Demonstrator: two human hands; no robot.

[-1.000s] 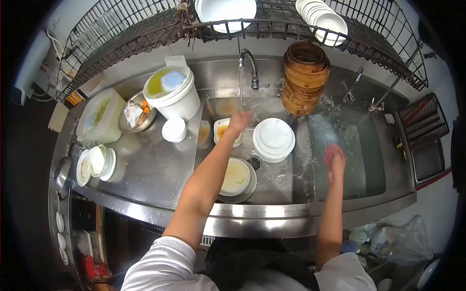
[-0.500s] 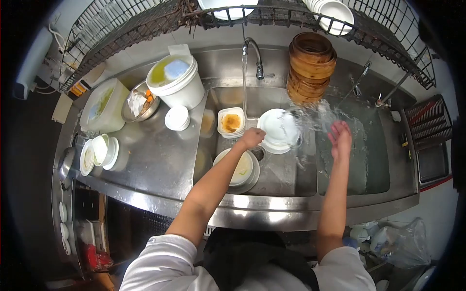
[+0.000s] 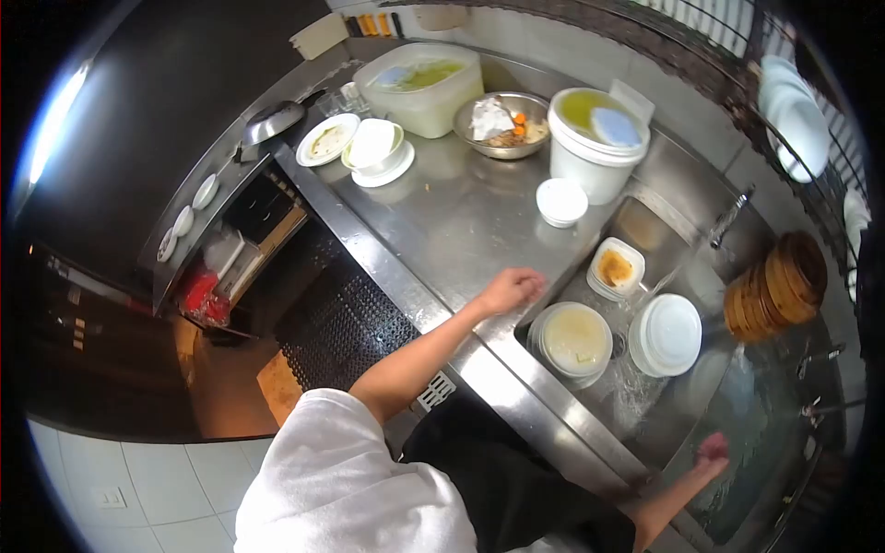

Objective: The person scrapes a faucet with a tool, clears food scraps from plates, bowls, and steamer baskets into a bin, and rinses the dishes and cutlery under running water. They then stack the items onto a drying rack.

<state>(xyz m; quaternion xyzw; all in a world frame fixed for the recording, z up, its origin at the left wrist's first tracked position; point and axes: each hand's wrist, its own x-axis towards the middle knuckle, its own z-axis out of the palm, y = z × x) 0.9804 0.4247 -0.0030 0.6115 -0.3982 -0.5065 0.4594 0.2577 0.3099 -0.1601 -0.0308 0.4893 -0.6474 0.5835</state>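
My left hand [image 3: 513,288] rests with curled fingers on the steel counter [image 3: 442,230], right at the left rim of the sink, and holds nothing. Just to its right, inside the basin, lies a round dish with yellowish residue [image 3: 573,339]. A stack of white plates [image 3: 671,334] and a square dish with orange sauce [image 3: 615,268] sit further in. My right hand [image 3: 712,451] is low over the water of the right basin [image 3: 765,433], with nothing seen in it.
A small white bowl [image 3: 561,201], a white bucket [image 3: 597,143], a metal bowl of scraps [image 3: 502,123], a plastic tub [image 3: 426,85] and stacked bowls [image 3: 373,147] stand on the counter. Bamboo steamers [image 3: 784,281] are stacked beside the faucet [image 3: 733,217]. A dark floor mat [image 3: 336,327] lies below.
The view has swung left and down toward the floor. My left hand has left the basin for the counter edge. My right hand has dropped lower over the right basin.
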